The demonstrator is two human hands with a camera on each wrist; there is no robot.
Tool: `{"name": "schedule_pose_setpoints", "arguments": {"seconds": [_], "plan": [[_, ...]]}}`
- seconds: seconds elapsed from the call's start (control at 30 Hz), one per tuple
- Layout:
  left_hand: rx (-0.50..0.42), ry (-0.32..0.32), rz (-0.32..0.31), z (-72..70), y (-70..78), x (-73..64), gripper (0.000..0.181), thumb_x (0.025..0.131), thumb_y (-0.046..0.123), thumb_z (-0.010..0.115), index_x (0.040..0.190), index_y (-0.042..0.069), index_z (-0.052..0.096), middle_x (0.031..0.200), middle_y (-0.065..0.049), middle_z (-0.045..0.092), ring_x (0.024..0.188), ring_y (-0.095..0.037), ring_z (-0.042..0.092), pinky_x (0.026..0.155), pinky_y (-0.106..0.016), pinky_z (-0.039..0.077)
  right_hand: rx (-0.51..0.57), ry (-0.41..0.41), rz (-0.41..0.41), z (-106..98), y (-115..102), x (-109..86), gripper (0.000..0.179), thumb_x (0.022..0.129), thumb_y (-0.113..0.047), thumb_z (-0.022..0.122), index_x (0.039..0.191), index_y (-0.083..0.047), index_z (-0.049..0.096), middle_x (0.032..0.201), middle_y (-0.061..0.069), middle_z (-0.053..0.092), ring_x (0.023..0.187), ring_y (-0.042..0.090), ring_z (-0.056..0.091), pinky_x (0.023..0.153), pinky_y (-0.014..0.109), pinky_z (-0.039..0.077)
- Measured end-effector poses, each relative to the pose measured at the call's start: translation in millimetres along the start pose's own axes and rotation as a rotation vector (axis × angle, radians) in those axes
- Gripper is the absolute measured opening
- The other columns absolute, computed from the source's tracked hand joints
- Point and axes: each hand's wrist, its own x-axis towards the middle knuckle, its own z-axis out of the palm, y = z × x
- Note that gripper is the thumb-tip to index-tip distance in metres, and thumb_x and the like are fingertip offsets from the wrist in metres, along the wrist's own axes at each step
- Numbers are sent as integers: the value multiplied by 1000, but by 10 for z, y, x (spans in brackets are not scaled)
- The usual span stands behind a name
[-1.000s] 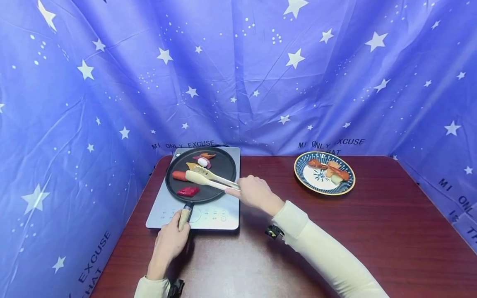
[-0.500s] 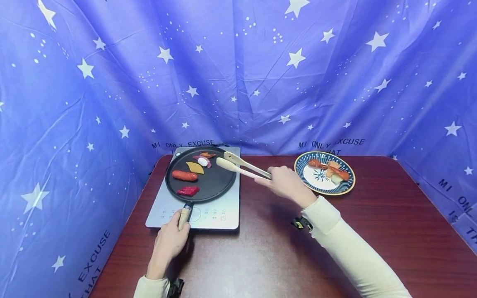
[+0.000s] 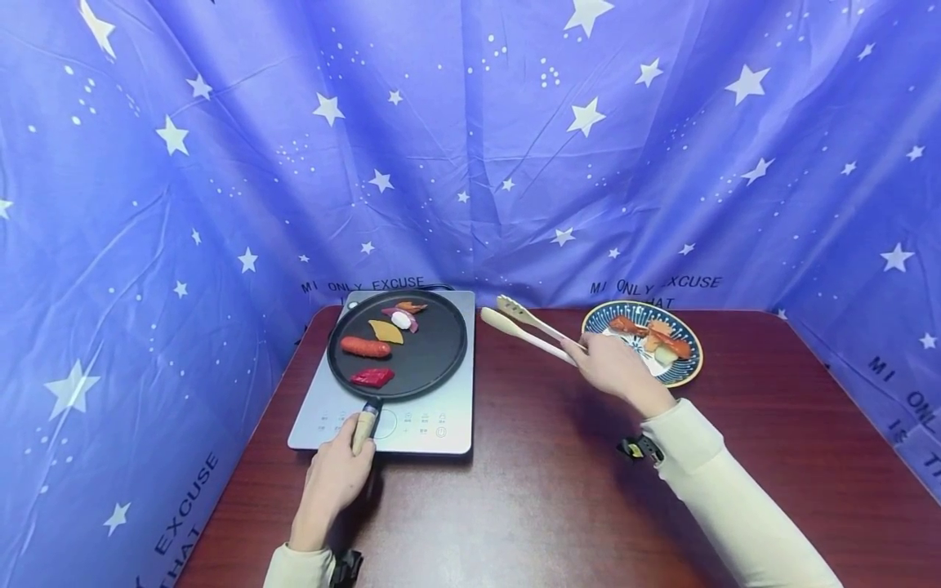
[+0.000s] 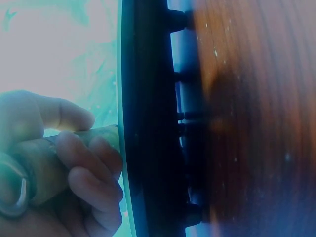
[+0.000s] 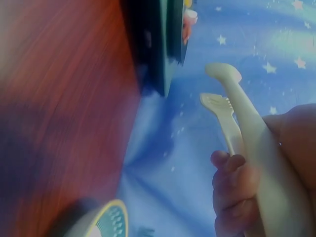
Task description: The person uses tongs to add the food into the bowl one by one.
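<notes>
My left hand [image 3: 338, 474] grips the tan-and-black handle [image 3: 363, 431] of a round black frying pan [image 3: 430, 359]. In the pan lie a sausage [image 3: 365, 348], a yellow slice [image 3: 385, 331], a dark red piece [image 3: 372, 377], a white-and-pink piece [image 3: 402, 320] and an orange-brown piece [image 3: 410, 307]. Cream tongs [image 3: 529, 339] are held in my right hand [image 3: 617, 367], between pan and plate. Their tips stand apart, with nothing between them, as the right wrist view also shows. Just behind the right hand is a blue-patterned plate [image 3: 597, 314] carrying several food pieces [image 3: 671, 343], partly hidden by the hand.
The pan sits on a silver induction cooktop [image 3: 456, 416] with touch controls along its front, at the left of the dark red wooden table [image 3: 507, 490]. A blue curtain [image 3: 470, 147] with white stars hangs close behind and on both sides.
My right hand has moved right with the tongs, from over the sausage and yellow slice to beside the plate. The food stays in the pan. The left hand keeps its place on the handle.
</notes>
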Motion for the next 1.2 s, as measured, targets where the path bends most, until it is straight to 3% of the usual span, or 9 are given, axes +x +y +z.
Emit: {"name": "schedule_pose_setpoints", "arguments": {"seconds": [0.47, 0.63, 0.87, 1.2], "plan": [[7, 4, -13, -6, 19, -2, 52, 87, 26, 52, 136, 12, 47, 67, -8, 51, 60, -24, 50, 54, -41, 40, -42, -14, 86, -242, 603, -146, 47, 94, -50, 45, 68, -11, 51, 60, 2, 46, 54, 21, 46, 51, 34, 33], [9, 6, -19, -15, 28, -18, 52, 87, 26, 52, 137, 13, 47, 67, -8, 51, 60, -24, 50, 54, -41, 40, -39, -15, 113, -322, 836, -208, 46, 93, -52, 45, 84, -7, 54, 67, 6, 51, 62, 26, 51, 53, 37, 35], [12, 5, -16, -11, 17, -8, 52, 87, 25, 52, 137, 12, 47, 66, -8, 51, 59, -24, 50, 54, -41, 40, -59, -32, 166, -436, 1145, -311, 53, 92, -57, 43, 71, -8, 51, 61, 5, 47, 58, 24, 49, 51, 36, 34], [6, 0, -14, 0, 7, 11, 53, 86, 27, 51, 137, 12, 46, 67, -8, 52, 59, -24, 50, 54, -41, 40, -94, -20, 197, -510, 1450, -370, 56, 91, -60, 43, 73, -8, 53, 63, 7, 50, 61, 28, 52, 49, 37, 34]]}}
